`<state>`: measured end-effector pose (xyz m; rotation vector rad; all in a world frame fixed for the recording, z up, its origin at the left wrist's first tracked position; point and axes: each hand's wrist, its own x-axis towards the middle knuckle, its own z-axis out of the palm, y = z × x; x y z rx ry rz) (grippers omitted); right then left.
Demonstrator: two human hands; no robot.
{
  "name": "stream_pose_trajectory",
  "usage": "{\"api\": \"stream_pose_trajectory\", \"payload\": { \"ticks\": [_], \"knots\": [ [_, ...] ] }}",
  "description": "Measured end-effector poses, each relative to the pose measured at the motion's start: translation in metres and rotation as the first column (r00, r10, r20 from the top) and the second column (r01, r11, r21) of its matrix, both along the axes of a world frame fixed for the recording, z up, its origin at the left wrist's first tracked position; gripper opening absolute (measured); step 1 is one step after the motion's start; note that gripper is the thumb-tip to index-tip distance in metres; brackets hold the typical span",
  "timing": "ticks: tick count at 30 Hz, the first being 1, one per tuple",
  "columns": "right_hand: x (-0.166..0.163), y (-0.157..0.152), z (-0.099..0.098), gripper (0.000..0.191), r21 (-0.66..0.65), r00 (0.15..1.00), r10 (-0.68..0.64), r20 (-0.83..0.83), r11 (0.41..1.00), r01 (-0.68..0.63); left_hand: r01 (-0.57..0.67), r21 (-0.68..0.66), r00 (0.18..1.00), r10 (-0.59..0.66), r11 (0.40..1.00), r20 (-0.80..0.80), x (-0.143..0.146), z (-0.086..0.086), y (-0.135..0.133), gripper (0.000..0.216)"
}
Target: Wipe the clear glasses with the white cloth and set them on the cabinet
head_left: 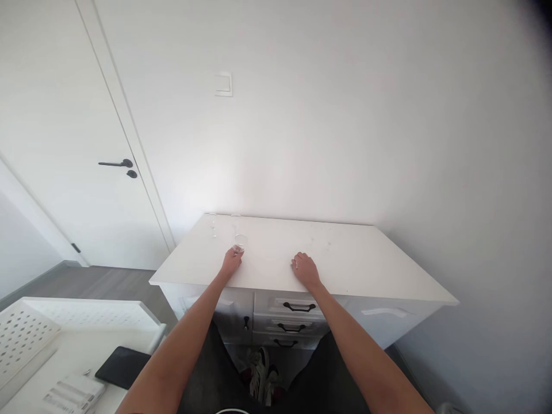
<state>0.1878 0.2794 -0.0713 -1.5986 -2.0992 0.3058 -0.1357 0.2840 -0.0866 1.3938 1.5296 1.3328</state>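
My left hand [232, 261] is closed around the lower part of a clear wine glass [241, 240] above the left part of the white cabinet top [267, 253]. Behind it, near the back edge, two more clear glasses stand upright: one stemmed glass [213, 224] at the far left and another glass [235, 220] just right of it. Their outlines are faint against the white. My right hand [305, 268] rests on the cabinet top near the middle, its fingers curled in; I see nothing held in it.
Below the top are drawers with dark handles [299, 307] and a cupboard door [233, 310]. Faint marks [328, 244] show on the right of the top. At lower left, a white tray-like surface [90, 313] carries a black tablet-like object [123, 367] and a white package [75, 394]. A door [81, 138] stands left.
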Motion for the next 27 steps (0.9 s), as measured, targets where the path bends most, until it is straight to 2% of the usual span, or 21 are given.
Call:
{"api": "stream_pose_trajectory", "payload": {
  "ticks": [1,3,5,6,9,12,18,20,22,24,26,27],
  "knots": [
    [-0.007,0.001,-0.002,0.019,-0.002,0.995,0.075,-0.06,0.997,-0.075,0.001,-0.008,1.0,-0.001,1.0,-0.007,0.004,-0.001,0.0,0.036],
    [-0.025,0.002,-0.005,0.036,0.004,0.96,0.204,-0.192,0.978,-0.207,0.005,-0.023,1.0,-0.006,1.0,-0.02,0.018,-0.005,-0.003,0.035],
    [-0.044,0.004,-0.006,0.056,0.016,0.896,0.314,-0.315,0.945,-0.326,0.016,-0.032,0.999,-0.017,0.999,-0.033,0.039,-0.01,-0.009,0.034],
    [-0.053,0.006,-0.007,0.059,0.021,0.856,0.363,-0.367,0.923,-0.383,0.025,-0.032,0.999,-0.026,0.999,-0.041,0.05,-0.012,-0.013,0.034],
    [-0.065,0.01,-0.005,0.05,0.04,0.73,0.48,-0.486,0.847,-0.53,0.065,-0.014,0.995,-0.065,0.998,-0.069,0.08,-0.016,-0.026,0.032],
    [-0.061,0.012,-0.001,0.041,0.061,0.64,0.526,-0.561,0.797,-0.601,0.089,0.011,0.993,-0.088,0.996,-0.081,0.091,-0.014,-0.035,0.03],
    [-0.057,0.01,-0.002,0.029,0.073,0.599,0.496,-0.629,0.804,-0.59,0.124,-0.02,0.992,-0.125,0.992,-0.019,0.087,-0.005,-0.04,0.029],
    [-0.057,0.013,-0.005,0.025,0.069,0.608,0.456,-0.649,0.832,-0.55,0.128,-0.044,0.992,-0.127,0.991,0.018,0.086,-0.004,-0.04,0.03],
    [-0.055,0.016,-0.008,0.034,0.066,0.625,0.384,-0.679,0.88,-0.47,0.13,-0.066,0.991,-0.127,0.989,0.052,0.086,-0.003,-0.041,0.029],
    [-0.052,0.018,-0.01,0.034,0.057,0.638,0.325,-0.698,0.913,-0.403,0.128,-0.082,0.989,-0.122,0.988,0.078,0.086,-0.002,-0.041,0.028],
    [-0.052,0.017,-0.009,0.021,0.05,0.642,0.329,-0.692,0.91,-0.412,0.123,-0.09,0.989,-0.115,0.988,0.095,0.085,-0.001,-0.042,0.028],
    [-0.052,0.016,-0.009,0.021,0.05,0.642,0.351,-0.682,0.898,-0.438,0.12,-0.092,0.989,-0.111,0.988,0.1,0.084,-0.001,-0.042,0.028]
  ]
}}
